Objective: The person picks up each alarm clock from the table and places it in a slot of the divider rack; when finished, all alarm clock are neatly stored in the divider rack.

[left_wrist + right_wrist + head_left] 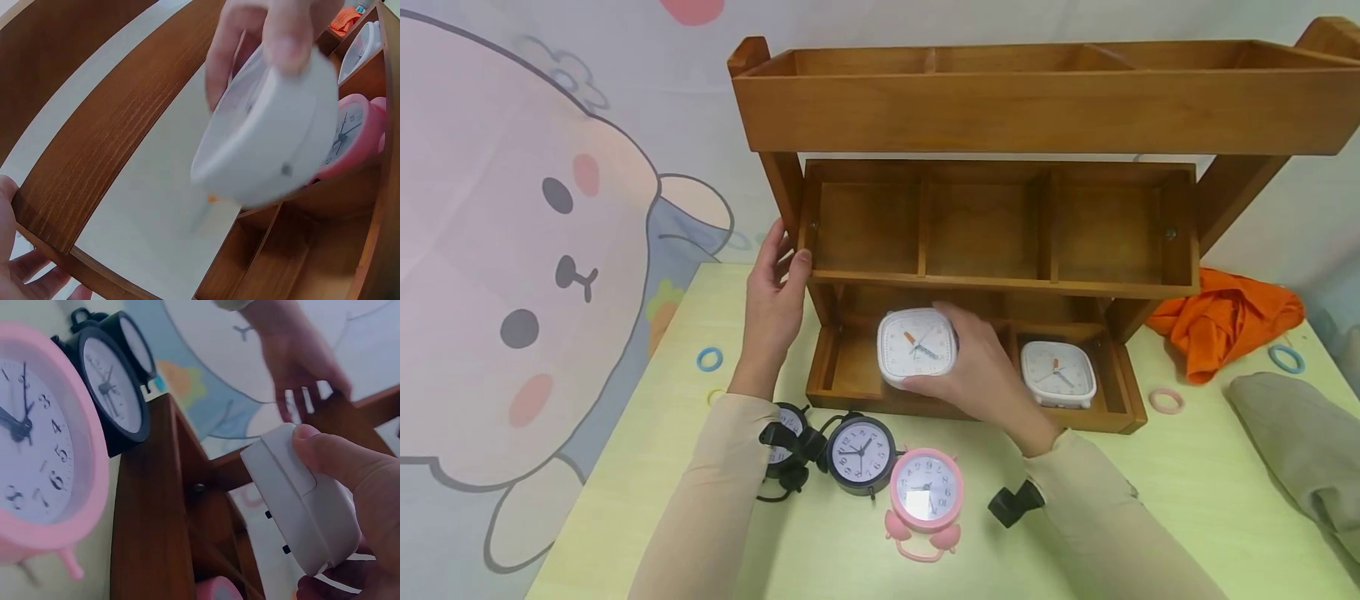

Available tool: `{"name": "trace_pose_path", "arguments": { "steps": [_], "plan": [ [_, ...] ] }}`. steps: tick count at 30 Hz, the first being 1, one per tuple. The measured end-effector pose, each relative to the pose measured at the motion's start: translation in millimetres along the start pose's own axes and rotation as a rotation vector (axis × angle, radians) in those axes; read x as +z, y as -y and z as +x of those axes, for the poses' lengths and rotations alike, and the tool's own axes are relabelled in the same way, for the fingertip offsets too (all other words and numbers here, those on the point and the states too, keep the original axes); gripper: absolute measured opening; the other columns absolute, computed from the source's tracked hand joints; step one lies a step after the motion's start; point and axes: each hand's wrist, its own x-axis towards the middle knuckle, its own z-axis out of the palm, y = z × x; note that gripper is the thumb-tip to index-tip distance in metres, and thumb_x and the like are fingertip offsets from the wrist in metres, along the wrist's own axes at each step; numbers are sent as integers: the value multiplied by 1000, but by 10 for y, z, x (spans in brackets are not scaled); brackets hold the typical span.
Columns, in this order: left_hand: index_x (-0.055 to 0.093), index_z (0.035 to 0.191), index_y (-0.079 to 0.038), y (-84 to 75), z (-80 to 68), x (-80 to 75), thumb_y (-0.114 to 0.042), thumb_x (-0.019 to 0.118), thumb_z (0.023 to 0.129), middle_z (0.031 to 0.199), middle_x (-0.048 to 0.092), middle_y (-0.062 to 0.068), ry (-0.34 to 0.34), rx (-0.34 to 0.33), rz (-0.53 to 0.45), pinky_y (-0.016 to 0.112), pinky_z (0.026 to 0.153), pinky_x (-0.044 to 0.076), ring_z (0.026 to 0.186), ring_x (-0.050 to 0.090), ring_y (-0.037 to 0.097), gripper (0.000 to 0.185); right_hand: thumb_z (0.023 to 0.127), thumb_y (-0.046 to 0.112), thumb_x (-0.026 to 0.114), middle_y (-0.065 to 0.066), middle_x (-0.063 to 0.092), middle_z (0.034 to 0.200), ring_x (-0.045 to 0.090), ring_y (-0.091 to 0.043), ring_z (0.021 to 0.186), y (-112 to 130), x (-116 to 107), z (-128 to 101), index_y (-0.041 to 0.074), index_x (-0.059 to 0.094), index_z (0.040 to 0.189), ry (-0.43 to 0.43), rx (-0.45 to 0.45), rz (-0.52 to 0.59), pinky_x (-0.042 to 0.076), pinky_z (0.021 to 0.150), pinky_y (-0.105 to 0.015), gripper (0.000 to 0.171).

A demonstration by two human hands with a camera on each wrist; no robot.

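My right hand (981, 367) holds a white square alarm clock (916, 346) between thumb and fingers, its dial up, in front of the shelf's bottom tier. My left hand (772, 300) grips the left side of the wooden shelf (1045, 108), thumb in front and fingers behind. A second white alarm clock (1058, 373) sits in the bottom tier's right compartment. Beside it, a pink clock (353, 128) stands in the bottom tier in the left wrist view; my right hand hides it in the head view.
Before the shelf lie a black twin-bell clock (861, 452), another black clock (786, 433) partly behind my left wrist camera, and a pink twin-bell clock (927, 490). Orange cloth (1225, 317), grey-green cloth (1292, 442) and small rings, including a pink ring (1167, 401), lie around the shelf.
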Motion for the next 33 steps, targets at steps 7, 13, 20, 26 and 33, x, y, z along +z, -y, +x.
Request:
{"name": "trace_pose_path", "arguments": {
  "steps": [7,13,20,26,33],
  "plan": [
    [31,155,-25,102,37,0,-26,51,102,154,43,4,-6,43,-4,38,113,40,136,48,22,57,64,52,87,-12,57,133,53,-33,117,96,193,264,10,44,145,43,-66,-172,46,97,-51,101],
    [31,155,-24,99,44,5,-26,51,101,153,43,5,-5,46,-2,38,113,40,135,48,21,57,66,51,86,-13,55,134,52,-31,119,119,380,412,6,44,143,110,-149,-265,38,109,-50,98],
    [30,155,-24,113,48,10,-25,51,101,154,43,5,-2,48,-3,39,114,39,136,48,22,58,66,56,84,-15,53,137,50,-37,123,149,577,486,5,44,143,170,-114,-399,38,108,-53,100],
    [31,155,-23,123,43,0,-28,50,101,154,43,6,-4,48,14,40,113,39,136,48,23,57,66,61,82,-15,55,135,43,-41,126,169,644,502,6,48,139,188,-66,-520,36,102,-55,98],
    [31,155,-23,115,41,-8,-26,50,102,153,43,5,-4,44,13,38,113,39,136,48,23,57,70,57,81,-15,53,139,34,-40,133,127,641,484,5,47,140,252,-15,-491,28,107,-57,94]
  ]
}}
